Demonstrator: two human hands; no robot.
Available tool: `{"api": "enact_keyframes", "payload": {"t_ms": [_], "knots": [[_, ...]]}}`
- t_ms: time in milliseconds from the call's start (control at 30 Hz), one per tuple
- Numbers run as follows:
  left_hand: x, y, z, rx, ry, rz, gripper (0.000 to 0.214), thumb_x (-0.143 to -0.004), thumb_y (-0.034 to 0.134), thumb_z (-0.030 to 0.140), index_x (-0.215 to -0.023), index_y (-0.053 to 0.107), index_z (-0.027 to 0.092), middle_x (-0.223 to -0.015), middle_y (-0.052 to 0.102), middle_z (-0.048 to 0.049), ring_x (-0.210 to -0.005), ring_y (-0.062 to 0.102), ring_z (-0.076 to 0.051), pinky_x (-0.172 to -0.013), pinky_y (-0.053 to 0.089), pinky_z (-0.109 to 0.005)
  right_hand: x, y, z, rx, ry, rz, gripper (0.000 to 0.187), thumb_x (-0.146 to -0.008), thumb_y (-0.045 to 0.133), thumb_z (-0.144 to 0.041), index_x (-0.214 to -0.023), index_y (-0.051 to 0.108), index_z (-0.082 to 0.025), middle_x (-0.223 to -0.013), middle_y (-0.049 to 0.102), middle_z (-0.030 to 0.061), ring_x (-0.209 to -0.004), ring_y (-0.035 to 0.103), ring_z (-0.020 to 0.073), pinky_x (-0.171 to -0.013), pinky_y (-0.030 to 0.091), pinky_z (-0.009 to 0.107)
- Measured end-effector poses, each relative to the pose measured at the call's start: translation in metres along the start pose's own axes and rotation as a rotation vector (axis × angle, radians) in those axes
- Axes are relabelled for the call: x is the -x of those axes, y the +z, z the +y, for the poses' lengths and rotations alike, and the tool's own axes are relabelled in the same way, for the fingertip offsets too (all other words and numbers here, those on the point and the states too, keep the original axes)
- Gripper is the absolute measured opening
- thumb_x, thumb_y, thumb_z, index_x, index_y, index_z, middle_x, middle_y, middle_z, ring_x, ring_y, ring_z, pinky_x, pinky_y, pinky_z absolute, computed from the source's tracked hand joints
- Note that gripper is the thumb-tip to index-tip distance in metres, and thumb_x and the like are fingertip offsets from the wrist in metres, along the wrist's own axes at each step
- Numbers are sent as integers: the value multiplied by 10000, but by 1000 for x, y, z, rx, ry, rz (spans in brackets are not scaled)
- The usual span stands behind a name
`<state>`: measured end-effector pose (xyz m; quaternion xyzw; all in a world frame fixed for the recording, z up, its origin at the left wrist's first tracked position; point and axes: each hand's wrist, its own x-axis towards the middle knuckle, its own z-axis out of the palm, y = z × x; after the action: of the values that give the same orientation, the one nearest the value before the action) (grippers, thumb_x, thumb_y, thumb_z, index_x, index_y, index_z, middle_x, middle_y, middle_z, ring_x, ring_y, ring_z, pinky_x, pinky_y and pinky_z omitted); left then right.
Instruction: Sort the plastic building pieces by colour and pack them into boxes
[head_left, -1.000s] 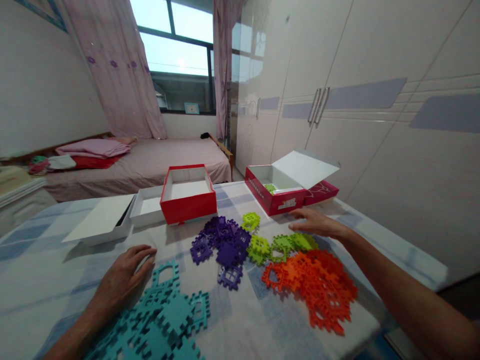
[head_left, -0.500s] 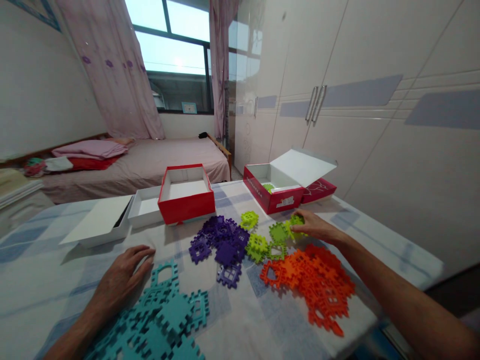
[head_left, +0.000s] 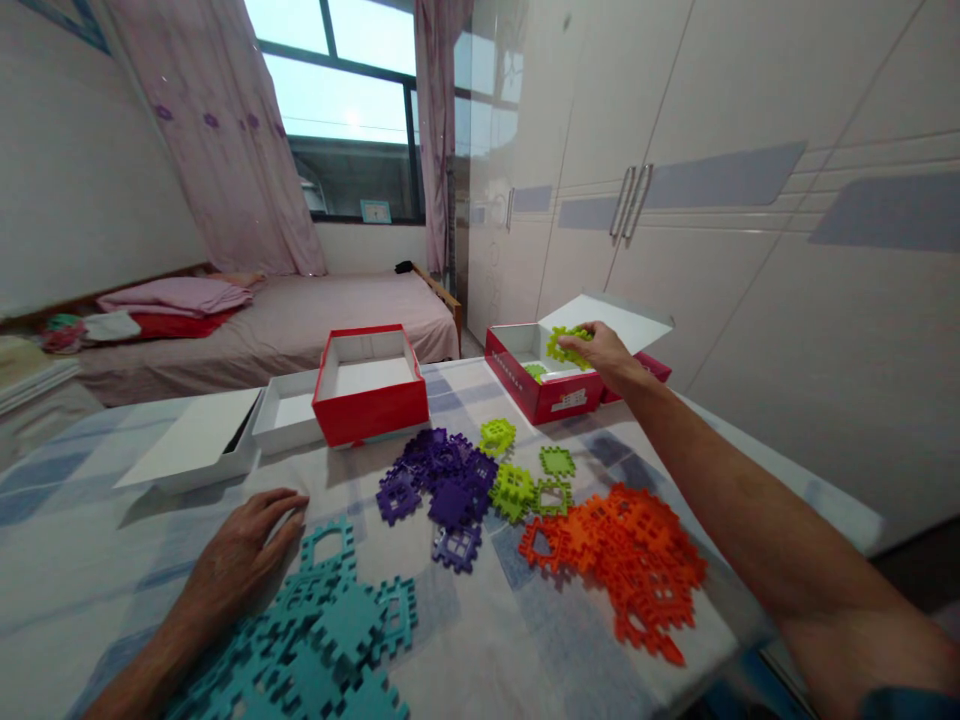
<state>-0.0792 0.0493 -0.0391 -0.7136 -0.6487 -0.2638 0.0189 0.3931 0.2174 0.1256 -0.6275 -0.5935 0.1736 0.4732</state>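
Observation:
My right hand [head_left: 606,355] is closed on green puzzle tiles [head_left: 568,345], held above the open red box [head_left: 541,388] at the far right of the table; a green tile [head_left: 535,371] lies inside that box. More green tiles [head_left: 523,483] remain on the table between a purple pile [head_left: 441,480] and an orange pile [head_left: 630,562]. My left hand [head_left: 241,556] lies flat on the tablecloth, fingers spread, touching the edge of the teal tile pile [head_left: 322,640].
A second open red box [head_left: 371,386] stands mid-table, with white boxes [head_left: 285,413] and a white lid [head_left: 196,438] to its left. The table's right edge [head_left: 817,500] is near the wardrobe doors [head_left: 720,200]. A bed [head_left: 285,325] lies behind.
My right hand gathered green tiles from the table and lifted them up and away to above the right red box. The left hand stayed where it was.

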Motion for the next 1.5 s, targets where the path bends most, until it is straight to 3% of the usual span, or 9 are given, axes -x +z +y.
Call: {"api": "enact_keyframes", "payload": {"t_ms": [133, 233, 333, 433, 833, 1033, 1300, 1433, 1500], "knots": [[0, -1, 2, -2, 2, 15, 485, -828, 389, 546, -946, 706, 198, -1069, 670, -100, -980, 637, -247, -900, 507, -376, 8, 5, 1, 304, -199, 133, 577, -685, 679, -393, -1188, 542, -145, -1241, 533, 173, -1161, 484, 326, -946, 410, 490], [0, -2, 7, 5, -4, 16, 472, -823, 396, 525, -947, 706, 192, -1065, 670, -102, -980, 634, -241, -899, 503, -369, 46, 2, 19, 314, -329, -320, 466, -779, 591, -410, -1181, 585, -174, -1186, 596, 133, -1092, 547, 274, -962, 413, 424], [0, -4, 11, 14, -15, 13, 458, -819, 401, 515, -947, 704, 197, -1078, 667, -99, -994, 628, -242, -905, 498, -371, 85, -2, 43, 396, -326, -815, 694, -678, 688, -500, -1272, 545, -170, -1302, 538, 135, -1186, 491, 302, -1019, 368, 414], [0, -5, 12, 15, -26, 15, 443, -815, 401, 506, -942, 701, 204, -1079, 666, -89, -997, 626, -241, -911, 494, -368, 105, 0, 61, 491, -297, -954, 867, -619, 719, -536, -1351, 468, -145, -1383, 446, 165, -1250, 423, 326, -1046, 328, 433], [0, -5, 11, 7, -21, -7, 471, -825, 395, 497, -975, 703, 173, -1092, 658, -107, -1013, 616, -252, -924, 485, -394, 103, 13, 68, 307, -43, -772, 343, -639, 634, -379, -903, 583, -168, -819, 613, 23, -768, 570, 184, -665, 447, 270], [1, -5, 13, 6, -13, 14, 465, -827, 395, 507, -966, 703, 187, -1086, 663, -98, -1005, 620, -246, -913, 492, -379, 99, 9, 64, 129, -27, -645, 247, -659, 598, -359, -808, 569, -165, -764, 627, 37, -699, 566, 174, -620, 443, 282], [0, -6, 12, -3, -15, 13, 462, -824, 396, 505, -948, 707, 187, -1070, 669, -94, -984, 630, -248, -903, 502, -378, 15, 1, 17, 61, -58, -167, 324, -713, 624, -322, -975, 576, -136, -920, 643, 93, -807, 608, 210, -751, 489, 352], [0, -7, 14, -2, -12, 17, 454, -828, 395, 493, -950, 707, 186, -1060, 671, -93, -976, 632, -240, -896, 506, -367, 4, 11, 4, 330, -283, 121, 461, -730, 631, -281, -1148, 548, -106, -1168, 550, 186, -1103, 513, 302, -956, 407, 455], [0, -7, 16, 1, -17, 20, 447, -831, 396, 486, -951, 707, 187, -1063, 670, -93, -982, 630, -236, -898, 504, -360, 20, 25, 6, 343, -483, -94, 484, -756, 605, -264, -1214, 530, -126, -1219, 527, 173, -1155, 488, 282, -999, 383, 437]]}}
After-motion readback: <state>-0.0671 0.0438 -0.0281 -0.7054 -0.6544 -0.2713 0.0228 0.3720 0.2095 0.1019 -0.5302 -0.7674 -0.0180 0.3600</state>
